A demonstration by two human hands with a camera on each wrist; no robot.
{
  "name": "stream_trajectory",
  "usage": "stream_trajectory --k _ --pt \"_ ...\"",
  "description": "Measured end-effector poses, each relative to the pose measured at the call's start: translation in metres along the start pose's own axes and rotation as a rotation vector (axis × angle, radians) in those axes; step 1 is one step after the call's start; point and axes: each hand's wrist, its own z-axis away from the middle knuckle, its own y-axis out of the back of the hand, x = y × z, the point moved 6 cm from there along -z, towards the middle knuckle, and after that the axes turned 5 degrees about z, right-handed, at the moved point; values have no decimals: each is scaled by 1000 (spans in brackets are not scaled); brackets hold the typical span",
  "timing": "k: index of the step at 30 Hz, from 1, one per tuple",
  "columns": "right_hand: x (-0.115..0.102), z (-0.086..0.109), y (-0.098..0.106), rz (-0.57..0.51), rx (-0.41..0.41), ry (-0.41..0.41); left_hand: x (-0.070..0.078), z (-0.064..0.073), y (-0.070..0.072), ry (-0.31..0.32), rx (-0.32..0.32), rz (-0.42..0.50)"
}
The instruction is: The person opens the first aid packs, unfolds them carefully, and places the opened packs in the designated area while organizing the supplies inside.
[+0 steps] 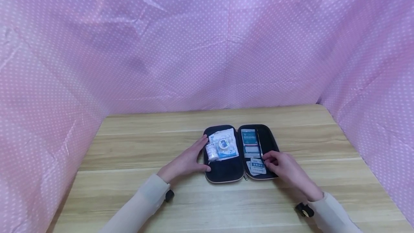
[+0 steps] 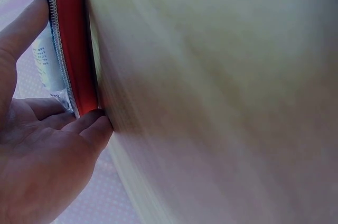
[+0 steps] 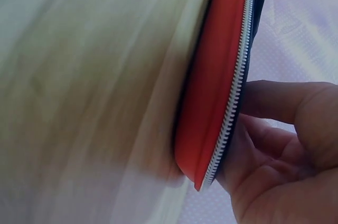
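A first-aid case (image 1: 224, 177) lies unfolded on the table, black inside and red outside, with a zip round its rim. My left hand (image 1: 187, 159) rests along its left edge, thumb and fingers spread; fingertips touch the red side in the left wrist view. The left half holds a small white bottle (image 1: 211, 152) and a white-blue packet (image 1: 230, 137) with a clear-wrapped roll (image 1: 223, 144). In the right half are green-white packets (image 1: 249, 136) and small blue-white sachets (image 1: 257, 166). There my right hand (image 1: 284, 164), fingers curled, pinches a thin dark strip (image 1: 259, 141) at its lower end.
The wooden table (image 1: 145, 143) extends round the case on every side. Pink dotted cloth (image 1: 207, 46) hangs behind it and at both sides. A black wrist device (image 1: 304, 210) sits by the right sleeve, and another dark piece (image 1: 169, 195) by the left.
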Motion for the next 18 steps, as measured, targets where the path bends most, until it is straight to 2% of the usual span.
stream_trajectory --k 18 --pt "-1 -1 2 3 37 1 -1 -1 0 0 3 0"
